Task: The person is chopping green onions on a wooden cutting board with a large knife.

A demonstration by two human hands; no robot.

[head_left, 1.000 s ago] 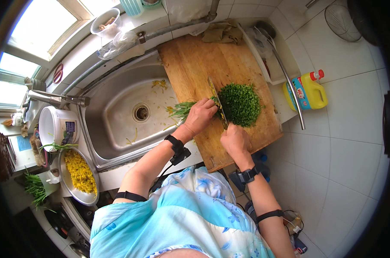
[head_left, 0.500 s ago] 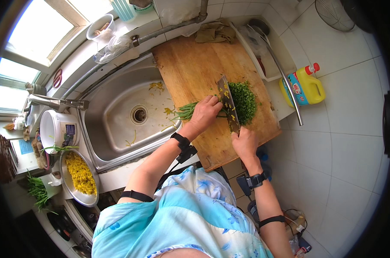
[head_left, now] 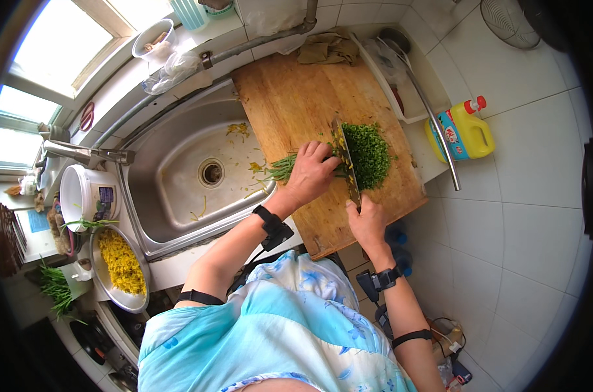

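A wooden cutting board (head_left: pixel 280 91) lies partly over the sink's right side. Across it my left hand (head_left: pixel 308 173) is closed over a bunch of long green stalks that look like garlic chives (head_left: pixel 281 168), their ends sticking out toward the sink. In my right hand (head_left: pixel 367 223), near the board's front edge, is the handle of a cleaver (head_left: pixel 346 157). Its blade stands nearly upright beside my left fingertips, with yellow bits stuck to it. Right of the blade sits a heap of finely chopped chives (head_left: pixel 370 157). The handle is mostly hidden by my fingers.
The steel sink (head_left: pixel 172 163) holds yellow-green scraps around its drain. Left of it stand a white bucket (head_left: pixel 81 196) and a bowl of chopped yellow food (head_left: pixel 121 261). A folded brown cloth (head_left: pixel 327 49) touches the board's far edge. At right is a yellow jug (head_left: pixel 463 134).
The cleaver has shifted slightly left, and its blade shows more edge-on. My right hand moved a little left and nearer to me. My left hand stays on the chives.
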